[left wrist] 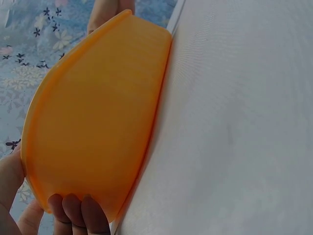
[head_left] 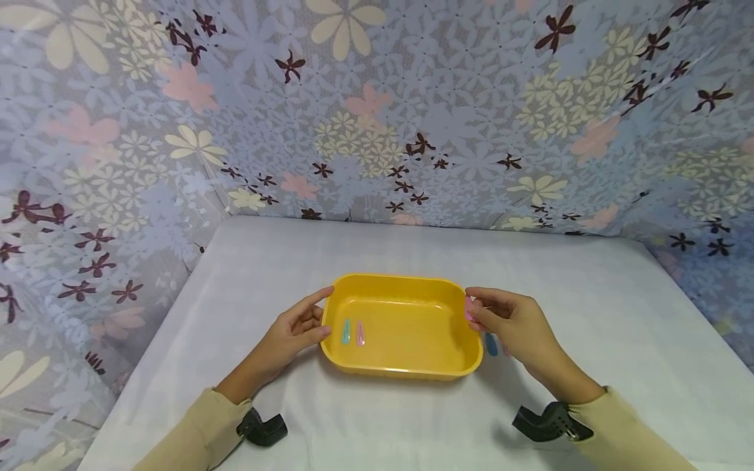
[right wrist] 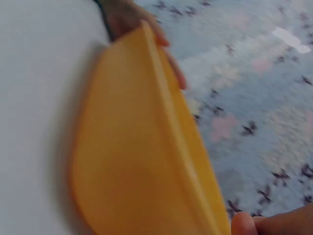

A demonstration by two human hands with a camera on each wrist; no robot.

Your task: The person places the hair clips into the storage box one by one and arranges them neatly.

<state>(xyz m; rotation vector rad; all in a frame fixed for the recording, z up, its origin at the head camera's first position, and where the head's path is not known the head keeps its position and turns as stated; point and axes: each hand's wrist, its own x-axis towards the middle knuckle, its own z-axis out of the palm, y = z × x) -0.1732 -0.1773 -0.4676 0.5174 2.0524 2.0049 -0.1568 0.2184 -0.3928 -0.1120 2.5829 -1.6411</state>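
Pink piece in its pinch, the right hand was at the right end of the yellow tray; the left hand gripped the left end. The tray's long axis ran left-to-right on the table; inside, a teal clip and pink clip lay near-to-far.

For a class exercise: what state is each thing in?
Yellow tray: upright on white cloth.
Teal clip: lying in tray; open or snapped, unclear.
Pink clip: lying beside it, likewise unclear.
Blue item: lying outside tray.
Left hand: fingers holding tray's left end.
Right hand: fingers pinching pink item.
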